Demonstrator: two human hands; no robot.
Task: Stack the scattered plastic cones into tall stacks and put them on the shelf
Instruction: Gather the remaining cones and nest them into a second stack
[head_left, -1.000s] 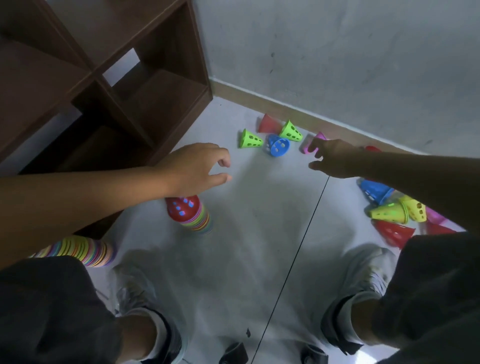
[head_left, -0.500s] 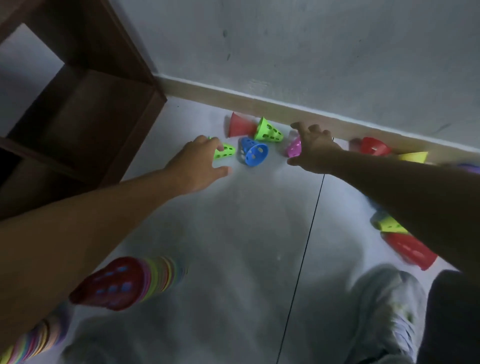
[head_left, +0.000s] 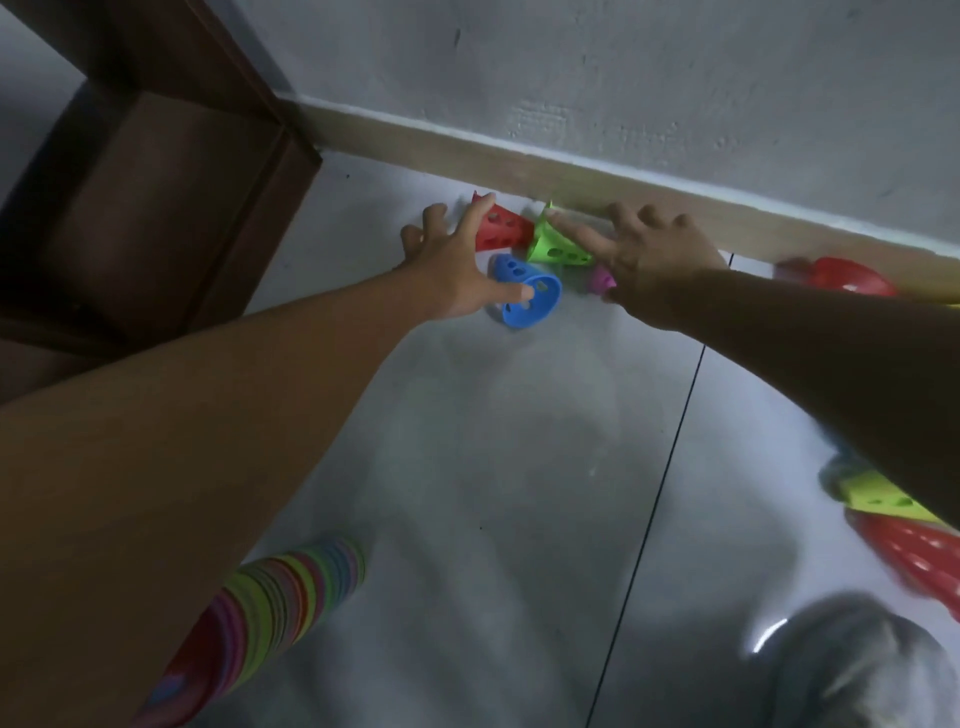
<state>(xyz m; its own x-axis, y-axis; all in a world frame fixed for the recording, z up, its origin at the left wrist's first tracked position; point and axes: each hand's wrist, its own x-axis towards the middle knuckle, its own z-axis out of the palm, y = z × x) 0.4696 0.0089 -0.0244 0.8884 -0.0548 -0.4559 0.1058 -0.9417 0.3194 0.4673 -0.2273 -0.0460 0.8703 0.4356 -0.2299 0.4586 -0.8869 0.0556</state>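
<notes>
- The step in hand looks like gathering: loose cones are being reached for on the floor (head_left: 467, 467), close to the baseboard (head_left: 571, 176).
- The left hand (head_left: 457, 270) is spread wide open. Its thumb is laid on the rim of the blue cone (head_left: 524, 301), and its fingers are laid over the red cone (head_left: 501, 231). Neither cone is gripped yet, as far as can be seen.
- The right hand (head_left: 649, 254) is open too, with fingers stretched out flat. One finger is touching the green cone (head_left: 553, 247). A pink cone (head_left: 601, 279) is partly hidden under this hand, so it cannot be told if it is held.
- The red cone and the green cone are lying on their sides right by the baseboard. The blue cone is lying just in front of them, a bit farther from the baseboard.
- A tall striped stack of cones (head_left: 280, 597) is standing on the floor, well away from the baseboard, partly hidden by the left arm.
- More loose cones are seen to the right along the baseboard: a red one (head_left: 847, 278) near it, and a yellow cone (head_left: 878, 501) and another red cone (head_left: 919, 566) farther from it.
- The dark wooden shelf (head_left: 156, 208) is met by the baseboard at its left end.
- Next, the fingers likely need to be closed around the cones, and the cones fitted one into another, then added to the stack.
</notes>
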